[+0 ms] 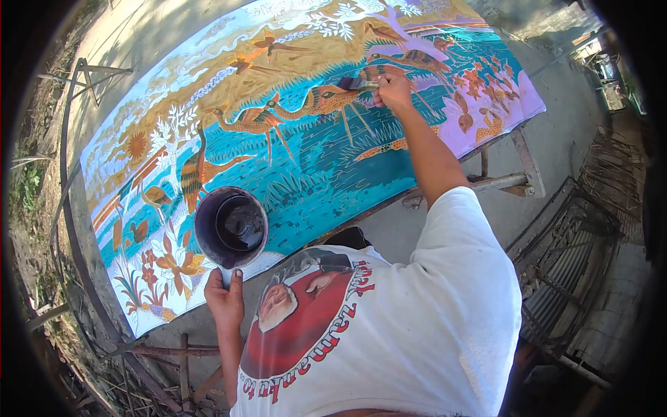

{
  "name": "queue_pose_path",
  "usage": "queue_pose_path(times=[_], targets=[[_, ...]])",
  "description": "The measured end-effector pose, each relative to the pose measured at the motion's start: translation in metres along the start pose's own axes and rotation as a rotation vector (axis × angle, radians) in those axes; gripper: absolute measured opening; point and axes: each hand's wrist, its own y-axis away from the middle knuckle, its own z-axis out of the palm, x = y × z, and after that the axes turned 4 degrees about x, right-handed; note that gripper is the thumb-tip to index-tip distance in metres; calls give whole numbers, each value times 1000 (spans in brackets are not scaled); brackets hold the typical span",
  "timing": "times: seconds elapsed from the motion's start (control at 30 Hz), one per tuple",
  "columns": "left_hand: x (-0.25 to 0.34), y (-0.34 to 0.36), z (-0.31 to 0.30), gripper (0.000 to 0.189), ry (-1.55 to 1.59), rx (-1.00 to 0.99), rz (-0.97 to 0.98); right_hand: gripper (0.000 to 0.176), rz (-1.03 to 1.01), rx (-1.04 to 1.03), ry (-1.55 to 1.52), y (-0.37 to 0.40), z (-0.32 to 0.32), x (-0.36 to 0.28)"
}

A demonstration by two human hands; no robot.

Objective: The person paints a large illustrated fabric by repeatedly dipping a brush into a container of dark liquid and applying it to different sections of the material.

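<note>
A large painted cloth point(292, 198) with birds, plants and teal water lies stretched before me. My right hand point(394, 94) is closed around the handle of a flat paintbrush point(358, 83). Its dark bristles point left and meet the cloth, or hover just over it, by the back of an orange bird point(323, 101). Low at the left, my left hand point(224, 295) grips the pale handle of a dark pot point(204, 240). Dark purple liquid point(240, 222) lies in the pot, which overlaps the cloth's lower edge in view.
Wooden supports point(517, 163) stand under the cloth's right end. A wooden frame point(90, 80) and poles run along the left. To the right are a slatted bamboo bench point(563, 278) and stacked sticks point(611, 174). Sandy ground surrounds the cloth.
</note>
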Motion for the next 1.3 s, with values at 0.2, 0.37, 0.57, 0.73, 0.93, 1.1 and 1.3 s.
queue_pose_path(times=[0.2,0.37,0.57,0.73,0.93,1.1,1.3], targets=[[-1,-2,-3,39,-42,10,-25,27,-116,116,16,-3,2,10],[1,-4,-2,38,-86,20,-2,25,-49,321,-109,-30,30,34],[-2,-12,1,35,-21,27,-23,26,3,26,-257,12,90,3],[10,-17,9,25,-12,-30,-9,26,-141,-246,264,38,53,-36],[5,-37,20,28,-178,-67,111,23,-295,-561,-130,137,15,-140],[28,-49,36,31,-183,-116,147,19,-1065,-782,150,217,49,-138],[42,-60,60,34,-231,-96,225,20,-445,-886,185,238,40,-105]])
